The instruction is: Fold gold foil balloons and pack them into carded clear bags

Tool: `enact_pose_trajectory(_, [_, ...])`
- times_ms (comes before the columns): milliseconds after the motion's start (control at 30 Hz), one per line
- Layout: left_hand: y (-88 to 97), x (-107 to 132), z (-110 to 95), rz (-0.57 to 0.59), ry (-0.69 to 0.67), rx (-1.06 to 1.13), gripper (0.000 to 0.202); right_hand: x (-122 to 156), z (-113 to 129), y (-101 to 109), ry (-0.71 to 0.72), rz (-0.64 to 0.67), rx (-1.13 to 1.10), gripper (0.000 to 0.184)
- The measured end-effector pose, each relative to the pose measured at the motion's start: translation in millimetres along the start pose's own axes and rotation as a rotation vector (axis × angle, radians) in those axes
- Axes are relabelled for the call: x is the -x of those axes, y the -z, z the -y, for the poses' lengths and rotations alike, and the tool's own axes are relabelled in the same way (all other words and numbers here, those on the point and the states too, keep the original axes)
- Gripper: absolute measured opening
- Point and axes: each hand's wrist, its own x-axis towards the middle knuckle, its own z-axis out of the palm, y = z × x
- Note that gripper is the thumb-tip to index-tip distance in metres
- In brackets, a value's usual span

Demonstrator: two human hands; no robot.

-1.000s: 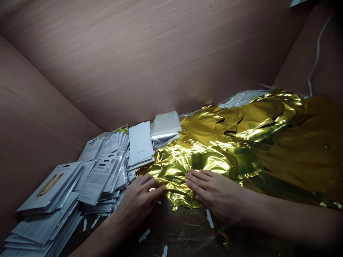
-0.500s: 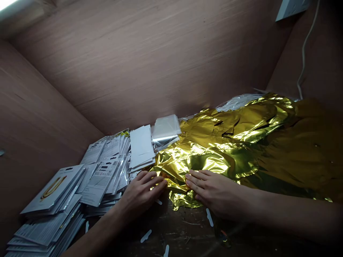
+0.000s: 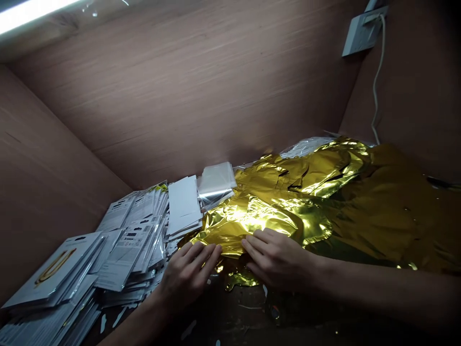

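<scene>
A flat, shiny gold foil balloon [image 3: 259,218] lies creased in front of me, on top of more gold foil. The fingers of my left hand [image 3: 190,266] are closed on its near left edge, with the thumb hidden. A short gap to the right, my right hand [image 3: 270,254] pinches the same edge with bent fingers, its thumb also out of sight. Below and between the hands hangs a small rounded foil end [image 3: 241,279]. Spread to the right, a large heap of gold foil [image 3: 378,211] partly falls into shadow.
Stacked packets [image 3: 54,274], the front one showing a gold U, stand at the left. Behind them are white cards [image 3: 184,204] and clear plastic sleeves [image 3: 217,177]. Small white tabs [image 3: 103,323] litter the dark table [image 3: 237,319]. A white cable [image 3: 375,91] hangs from a socket [image 3: 360,36].
My fingers, flatter on the foil before, are now bent over its near edge, and that edge has been lifted and folded. The view has shifted slightly up and right.
</scene>
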Motion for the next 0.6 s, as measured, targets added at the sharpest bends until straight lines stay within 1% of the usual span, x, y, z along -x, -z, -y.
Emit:
enact_pose_trajectory(100, [4.3, 6, 1, -0.039, 0.040, 0.039, 0.036, -13, 3, -3, 0.104, -0.038, 0.179, 0.025])
enact_pose_trajectory(133, [4.3, 7, -1, -0.066, 0.076, 0.067, 0.035, -18, 3, -4, 0.128, -0.043, 0.200, 0.023])
enact_pose_trajectory(167, [3.7, 8, -3, -0.120, 0.152, 0.089, 0.030, -22, 3, -5, 0.141, -0.040, 0.201, 0.021])
enact_pose_trajectory(200, [2.6, 9, -7, -0.187, 0.273, 0.105, 0.020, -27, 2, -6, 0.146, -0.032, 0.189, 0.019])
enact_pose_trajectory(233, [1.1, 9, -11, -0.250, 0.430, 0.119, 0.007, -31, 1, -7, 0.142, -0.022, 0.168, 0.018])
enact_pose_trajectory(267, [-0.4, 9, -16, -0.295, 0.602, 0.136, 0.018, -35, 0, -8, 0.127, -0.013, 0.143, 0.017])
enact_pose_trajectory(300, [-1.6, 7, -22, -0.306, 0.764, 0.162, 0.034, -39, -1, -9, 0.102, -0.010, 0.115, 0.017])
enact_pose_trajectory(333, [-2.5, 5, -26, -0.271, 0.899, 0.213, 0.045, -43, -2, -10, 0.078, -0.017, 0.089, 0.017])
enact_pose_trajectory(367, [-2.8, 2, -30, -0.199, 0.995, 0.302, 0.048, -46, -3, -11, 0.057, -0.035, 0.066, 0.017])
enact_pose_trajectory(433, [-1.9, -6, -35, -0.056, 1.122, 0.550, 0.043, -51, -2, -14, 0.049, -0.085, 0.036, 0.019])
enact_pose_trajectory(467, [-0.9, -11, -36, -0.014, 1.175, 0.681, 0.041, -53, -1, -15, 0.069, -0.112, 0.027, 0.019])
enact_pose_trajectory(533, [0.6, -21, -37, 0.002, 1.260, 0.900, 0.043, -54, 0, -19, 0.145, -0.146, 0.018, 0.017])
enact_pose_trajectory(600, [0.0, -27, -37, -0.029, 1.326, 1.026, 0.045, -54, 2, -23, 0.224, -0.126, 0.017, 0.015])
